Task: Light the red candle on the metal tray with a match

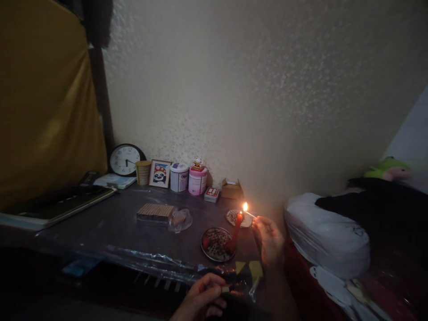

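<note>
match: lit, flame at the tip of the red candle
candle: upright in a patterned dish on the table
right hand: fingers pinched on the match
left hand: closed on a small matchbox (mostly hidden), table's near edge
behind: clock, tins, by the wall

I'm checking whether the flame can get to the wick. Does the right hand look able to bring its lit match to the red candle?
Probably yes: the right hand already holds the lit match at the red candle tip, nothing between.
</note>
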The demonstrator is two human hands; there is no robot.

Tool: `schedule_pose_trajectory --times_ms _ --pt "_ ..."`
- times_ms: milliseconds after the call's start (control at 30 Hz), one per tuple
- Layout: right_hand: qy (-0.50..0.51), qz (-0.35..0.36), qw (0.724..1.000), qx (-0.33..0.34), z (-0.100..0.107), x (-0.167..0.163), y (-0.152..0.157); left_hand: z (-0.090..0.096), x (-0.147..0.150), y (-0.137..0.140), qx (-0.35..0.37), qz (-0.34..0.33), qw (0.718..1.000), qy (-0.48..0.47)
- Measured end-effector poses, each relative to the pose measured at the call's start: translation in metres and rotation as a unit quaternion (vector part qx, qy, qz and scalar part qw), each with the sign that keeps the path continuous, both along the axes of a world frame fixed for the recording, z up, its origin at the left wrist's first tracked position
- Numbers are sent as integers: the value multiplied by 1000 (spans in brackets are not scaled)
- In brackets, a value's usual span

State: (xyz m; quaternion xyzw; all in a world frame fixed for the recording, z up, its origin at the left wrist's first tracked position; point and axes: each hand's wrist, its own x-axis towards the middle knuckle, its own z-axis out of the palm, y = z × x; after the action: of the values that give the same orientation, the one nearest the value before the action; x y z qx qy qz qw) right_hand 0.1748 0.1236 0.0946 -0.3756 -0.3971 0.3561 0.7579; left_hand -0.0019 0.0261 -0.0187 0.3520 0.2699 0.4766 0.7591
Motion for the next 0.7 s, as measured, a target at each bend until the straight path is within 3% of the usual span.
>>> schedule_pose_trajectory --times_ms 100,200,333,400,533,700 --pt "20 2 1000 8 12 9 -5 -1 0 -1 -1 0 1000 0" --pt "39 29 998 32 38 27 -27 0 -1 -2 -10 1 1000 1" --pt "87 82 986 114 67 59 -60 2 0 -4 -10 -3 1000 -3" --pt "41 38 990 129 68 73 -63 2 1 -4 -9 -2 1000 -5" --pt "-114 -132 983 53 55 87 -52 1 2 -3 -18 3 1000 4" --pt "-91 -133 983 89 57 96 -60 0 5 -4 -18 -1 1000 4"
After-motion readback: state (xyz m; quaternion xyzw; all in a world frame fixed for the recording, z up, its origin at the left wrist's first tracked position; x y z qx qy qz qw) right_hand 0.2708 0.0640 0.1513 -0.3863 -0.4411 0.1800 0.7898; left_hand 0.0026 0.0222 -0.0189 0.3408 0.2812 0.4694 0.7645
